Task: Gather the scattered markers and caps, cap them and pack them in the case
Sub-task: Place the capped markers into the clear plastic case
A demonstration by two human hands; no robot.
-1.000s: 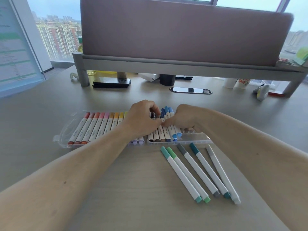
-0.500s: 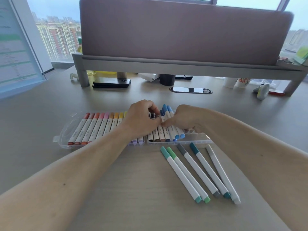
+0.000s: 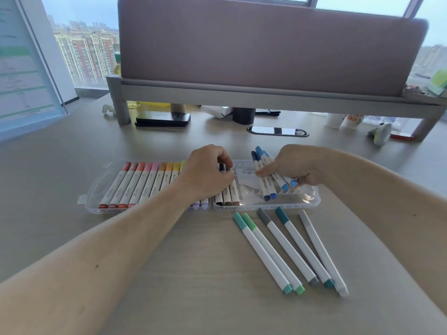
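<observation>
Gripping a tilted bunch of blue-capped white markers (image 3: 268,187), your right hand (image 3: 292,165) holds their lower ends inside the clear plastic case (image 3: 302,204), your left hand (image 3: 205,175) pinches a packed black-capped marker (image 3: 219,198), and five capped markers (image 3: 287,247) lie loose on the pale desk (image 3: 193,274) just beside it.

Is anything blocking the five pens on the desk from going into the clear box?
Partly. The right hand holds a slanted bunch of blue markers across the clear plastic case's open right compartment, where they would go.
</observation>
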